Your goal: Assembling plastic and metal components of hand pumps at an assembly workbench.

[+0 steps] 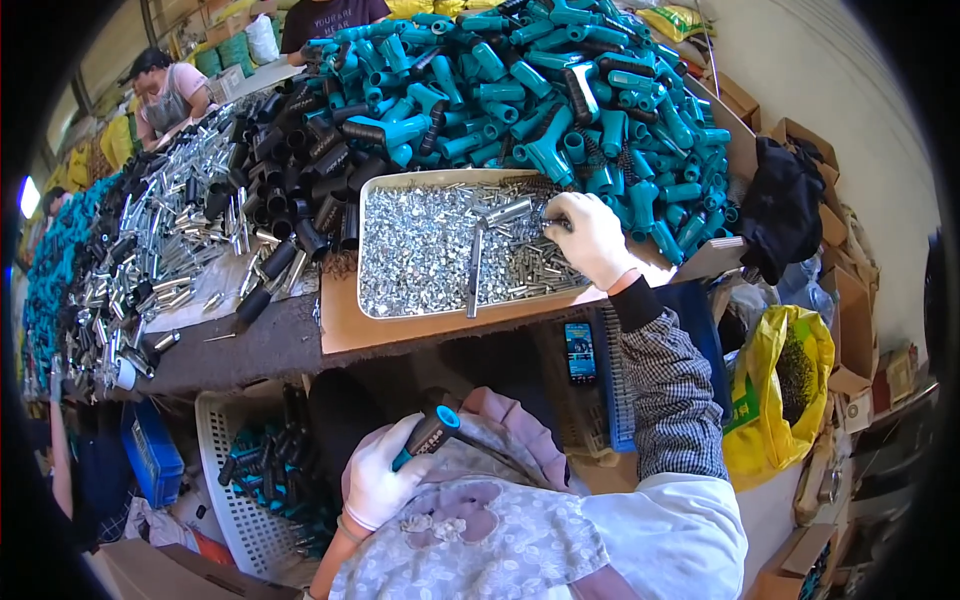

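Observation:
My left hand [385,477], in a white glove, is wrapped round a black-and-teal plastic handle [437,430] in front of my body, its round teal end tilted up. My right hand [592,238], also gloved, reaches into the right side of a shallow white tray [372,300], its fingers pinched together at small dark metal pieces. What they pinch is too small to make out. Small shiny metal parts [415,245] fill the tray's left, and short pins [545,268] lie at its right. A T-shaped metal tool [474,270] rests across the middle.
Teal pistol-shaped handles [480,110] are heaped behind the tray. Black tubes [285,165] and metal shafts [185,220] lie left. Below are a white basket [215,440], a phone [580,352], a blue crate [622,400] and a yellow sack [790,430]. A co-worker [175,95] sits far left.

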Demonstrator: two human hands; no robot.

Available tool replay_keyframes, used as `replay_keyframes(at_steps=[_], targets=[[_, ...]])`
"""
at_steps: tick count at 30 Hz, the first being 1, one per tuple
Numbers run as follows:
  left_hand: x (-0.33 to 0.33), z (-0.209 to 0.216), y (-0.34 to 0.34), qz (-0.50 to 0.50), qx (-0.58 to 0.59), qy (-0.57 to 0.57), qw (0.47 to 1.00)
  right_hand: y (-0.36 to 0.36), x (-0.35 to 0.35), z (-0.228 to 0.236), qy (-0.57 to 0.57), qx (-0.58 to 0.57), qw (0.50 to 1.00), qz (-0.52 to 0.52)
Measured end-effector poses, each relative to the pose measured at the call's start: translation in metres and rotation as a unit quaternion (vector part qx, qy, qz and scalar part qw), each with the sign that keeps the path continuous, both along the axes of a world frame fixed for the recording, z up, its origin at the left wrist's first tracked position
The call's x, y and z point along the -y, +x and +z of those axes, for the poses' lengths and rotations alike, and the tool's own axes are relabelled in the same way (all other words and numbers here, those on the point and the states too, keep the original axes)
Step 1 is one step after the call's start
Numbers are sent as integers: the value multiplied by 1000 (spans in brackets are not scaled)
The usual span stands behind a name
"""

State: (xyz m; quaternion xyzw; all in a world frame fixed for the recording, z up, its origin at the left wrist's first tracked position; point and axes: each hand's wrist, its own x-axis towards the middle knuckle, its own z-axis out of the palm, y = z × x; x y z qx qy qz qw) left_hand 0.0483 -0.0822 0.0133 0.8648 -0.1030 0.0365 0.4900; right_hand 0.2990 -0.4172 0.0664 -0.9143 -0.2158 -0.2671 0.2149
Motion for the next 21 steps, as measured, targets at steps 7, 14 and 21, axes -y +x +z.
replay_keyframes(at_steps=[7, 14, 21], targets=[[-8, 18, 6, 20, -90, -97, 991, -97, -77, 22, 98, -151, 947, 265], [-32, 14, 9, 21, -32, -57, 998, -121, -126, 18, 47, -179, 902, 391], [-46, 8, 12, 68, 52, -55, 995, -99, -172, 31, 58, -330, 829, 449]])
